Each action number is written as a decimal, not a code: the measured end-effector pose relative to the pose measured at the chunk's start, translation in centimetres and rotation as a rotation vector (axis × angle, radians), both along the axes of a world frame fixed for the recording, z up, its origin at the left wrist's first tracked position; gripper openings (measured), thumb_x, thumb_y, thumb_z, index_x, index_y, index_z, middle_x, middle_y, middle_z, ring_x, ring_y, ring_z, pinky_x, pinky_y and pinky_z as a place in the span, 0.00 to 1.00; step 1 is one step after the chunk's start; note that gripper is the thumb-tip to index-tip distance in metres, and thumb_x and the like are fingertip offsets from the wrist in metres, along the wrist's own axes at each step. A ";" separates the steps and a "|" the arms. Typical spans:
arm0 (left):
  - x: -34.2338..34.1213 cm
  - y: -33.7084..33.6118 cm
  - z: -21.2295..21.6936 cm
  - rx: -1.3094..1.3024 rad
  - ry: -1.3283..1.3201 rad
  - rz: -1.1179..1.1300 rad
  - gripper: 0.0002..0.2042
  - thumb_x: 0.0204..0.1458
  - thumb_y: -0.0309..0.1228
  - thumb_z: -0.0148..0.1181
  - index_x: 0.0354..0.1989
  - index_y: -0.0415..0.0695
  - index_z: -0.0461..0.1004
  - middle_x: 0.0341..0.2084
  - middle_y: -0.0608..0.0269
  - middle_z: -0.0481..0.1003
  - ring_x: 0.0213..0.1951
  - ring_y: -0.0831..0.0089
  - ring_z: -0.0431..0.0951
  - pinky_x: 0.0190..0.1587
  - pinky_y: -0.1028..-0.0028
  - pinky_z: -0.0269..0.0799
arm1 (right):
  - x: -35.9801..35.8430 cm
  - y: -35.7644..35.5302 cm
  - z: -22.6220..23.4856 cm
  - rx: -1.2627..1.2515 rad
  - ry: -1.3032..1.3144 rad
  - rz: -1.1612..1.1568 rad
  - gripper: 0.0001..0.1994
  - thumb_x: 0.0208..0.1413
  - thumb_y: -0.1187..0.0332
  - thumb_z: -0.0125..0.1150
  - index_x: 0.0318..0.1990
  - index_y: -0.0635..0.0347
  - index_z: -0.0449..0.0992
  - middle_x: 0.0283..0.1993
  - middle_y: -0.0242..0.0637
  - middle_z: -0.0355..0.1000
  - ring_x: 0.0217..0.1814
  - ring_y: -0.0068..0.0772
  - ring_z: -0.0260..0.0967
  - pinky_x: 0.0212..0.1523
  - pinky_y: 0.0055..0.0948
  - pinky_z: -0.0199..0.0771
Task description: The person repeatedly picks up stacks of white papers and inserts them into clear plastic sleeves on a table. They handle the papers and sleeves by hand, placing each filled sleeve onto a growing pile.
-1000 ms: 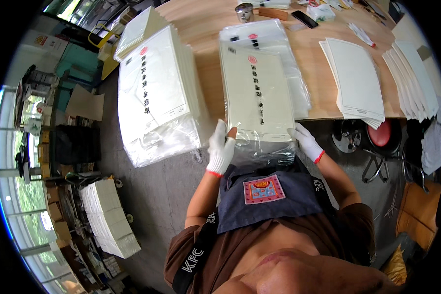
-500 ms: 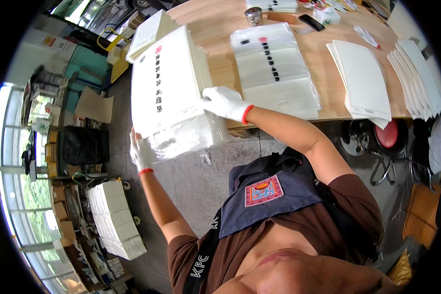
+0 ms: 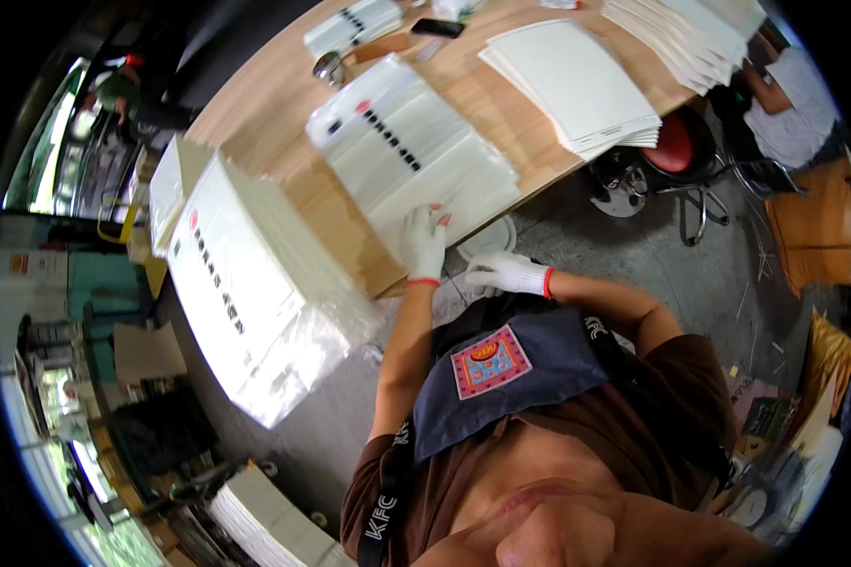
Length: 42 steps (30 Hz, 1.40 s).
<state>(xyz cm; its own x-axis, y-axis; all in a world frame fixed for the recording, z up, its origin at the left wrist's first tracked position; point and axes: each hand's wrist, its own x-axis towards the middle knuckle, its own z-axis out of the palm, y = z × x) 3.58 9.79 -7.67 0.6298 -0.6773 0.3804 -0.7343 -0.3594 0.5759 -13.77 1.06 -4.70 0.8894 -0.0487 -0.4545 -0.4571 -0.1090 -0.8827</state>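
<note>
My left hand, in a white glove with red cuff and some bare fingertips, is at the near edge of a flat pile of clear plastic bags. Its fingers stretch toward the bags and look apart. My right hand, gloved the same way, hovers just in front of my apron, fingers loosely extended with nothing visible in them. To the left, a tall stack of white sheets in clear plastic bags has loose film bunched at its near end. Neither hand touches this stack.
The wooden table also holds piles of white sheets, a metal cup and a black phone. A red-seated stool stands by its near edge. Another person sits at the far right.
The view has turned to the right. Both hands have left the tall bagged stack; the left moved right to the flat bags, the right drew back near my apron.
</note>
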 end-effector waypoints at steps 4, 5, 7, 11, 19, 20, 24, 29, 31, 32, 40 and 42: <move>3.2 -4.5 -0.7 0.424 0.044 -0.080 0.13 0.44 0.44 0.62 0.30 0.48 0.76 0.30 0.57 0.75 0.35 0.57 0.74 0.38 0.60 0.68 | -1.9 -0.2 0.0 0.047 -0.029 -0.117 0.15 0.59 0.58 0.50 0.40 0.63 0.72 0.31 0.34 0.74 0.30 0.24 0.73 0.33 0.25 0.73; 4.4 -4.3 -1.5 0.377 0.031 -0.124 0.12 0.45 0.46 0.61 0.28 0.51 0.77 0.29 0.59 0.75 0.35 0.58 0.75 0.37 0.62 0.68 | -1.9 -0.4 0.2 0.055 -0.032 -0.117 0.15 0.60 0.58 0.50 0.40 0.63 0.72 0.31 0.35 0.74 0.30 0.24 0.72 0.32 0.25 0.73; 5.5 -4.2 -2.4 0.410 0.084 -0.107 0.10 0.46 0.43 0.59 0.29 0.50 0.77 0.32 0.58 0.75 0.37 0.56 0.74 0.41 0.62 0.68 | -2.0 -0.9 -1.2 0.092 -0.011 -0.140 0.17 0.59 0.56 0.51 0.44 0.63 0.72 0.32 0.35 0.75 0.30 0.24 0.72 0.32 0.24 0.72; 7.3 -4.6 -1.3 0.181 0.346 -0.241 0.10 0.51 0.34 0.54 0.33 0.41 0.76 0.33 0.50 0.76 0.38 0.55 0.75 0.42 0.63 0.68 | 1.9 -3.5 0.9 0.020 -0.103 -0.338 0.23 0.58 0.50 0.51 0.47 0.63 0.72 0.34 0.37 0.75 0.32 0.27 0.73 0.34 0.26 0.73; 7.7 -5.1 6.0 -0.535 0.766 -0.181 0.09 0.54 0.23 0.52 0.44 0.41 0.71 0.29 0.60 0.76 0.27 0.76 0.71 0.34 0.75 0.70 | 9.7 -7.1 -2.0 -0.338 -0.231 -0.482 0.22 0.60 0.55 0.47 0.56 0.59 0.68 0.43 0.48 0.74 0.44 0.41 0.72 0.45 0.41 0.71; 7.9 -4.6 7.6 -0.726 0.946 -0.234 0.10 0.55 0.23 0.51 0.46 0.41 0.70 0.30 0.61 0.76 0.27 0.78 0.71 0.33 0.76 0.70 | 8.5 -8.6 -2.3 -0.649 -0.015 -0.243 0.20 0.60 0.57 0.46 0.54 0.58 0.70 0.46 0.48 0.73 0.48 0.43 0.71 0.46 0.41 0.70; 6.1 -4.6 12.3 -0.647 1.072 -0.159 0.12 0.56 0.23 0.51 0.49 0.42 0.68 0.30 0.64 0.76 0.25 0.83 0.70 0.29 0.80 0.69 | 5.2 -10.8 -0.2 -0.403 0.163 -0.226 0.17 0.57 0.57 0.49 0.41 0.62 0.76 0.38 0.47 0.75 0.42 0.47 0.72 0.43 0.40 0.71; -0.5 -6.4 13.7 -0.146 0.141 -0.305 0.15 0.48 0.21 0.55 0.46 0.46 0.71 0.27 0.59 0.75 0.27 0.68 0.75 0.30 0.72 0.71 | 8.3 -8.6 2.5 -0.618 -0.183 -0.324 0.18 0.59 0.57 0.47 0.45 0.60 0.75 0.43 0.43 0.74 0.45 0.38 0.72 0.48 0.31 0.70; -3.5 -6.0 13.7 -0.144 -0.108 -0.406 0.16 0.43 0.20 0.56 0.43 0.48 0.74 0.26 0.56 0.75 0.29 0.59 0.76 0.30 0.68 0.72 | 10.4 -7.5 3.0 -0.837 -0.261 -0.364 0.17 0.58 0.58 0.48 0.45 0.59 0.75 0.42 0.43 0.75 0.44 0.39 0.72 0.47 0.32 0.70; -4.7 -5.6 13.4 -0.182 -0.072 -0.478 0.16 0.40 0.20 0.57 0.40 0.49 0.75 0.26 0.56 0.74 0.29 0.55 0.76 0.31 0.65 0.72 | 11.5 -7.0 3.1 -0.868 -0.307 -0.349 0.16 0.58 0.58 0.48 0.44 0.58 0.75 0.42 0.43 0.75 0.44 0.40 0.72 0.47 0.33 0.70; -4.7 -5.0 8.7 0.176 0.045 -0.369 0.12 0.51 0.26 0.55 0.44 0.52 0.75 0.30 0.49 0.76 0.32 0.53 0.77 0.32 0.61 0.72 | 5.0 -9.2 0.7 -0.847 -0.396 0.002 0.11 0.56 0.62 0.50 0.42 0.52 0.76 0.40 0.42 0.75 0.41 0.43 0.73 0.44 0.35 0.72; -1.7 -4.8 5.7 0.021 0.035 -0.246 0.11 0.53 0.24 0.53 0.44 0.45 0.74 0.35 0.52 0.77 0.33 0.61 0.80 0.36 0.66 0.73 | 1.0 -10.6 2.3 -0.981 -0.011 0.024 0.11 0.54 0.63 0.49 0.39 0.48 0.78 0.37 0.44 0.75 0.39 0.46 0.73 0.43 0.38 0.73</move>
<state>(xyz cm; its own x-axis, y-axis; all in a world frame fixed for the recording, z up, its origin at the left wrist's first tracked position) 1.89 4.98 -1.99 0.4575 -0.8195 0.3453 -0.7809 -0.1845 0.5968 -12.81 -9.59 -2.39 0.8991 -0.3822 -0.2133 -0.4373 -0.8057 -0.3995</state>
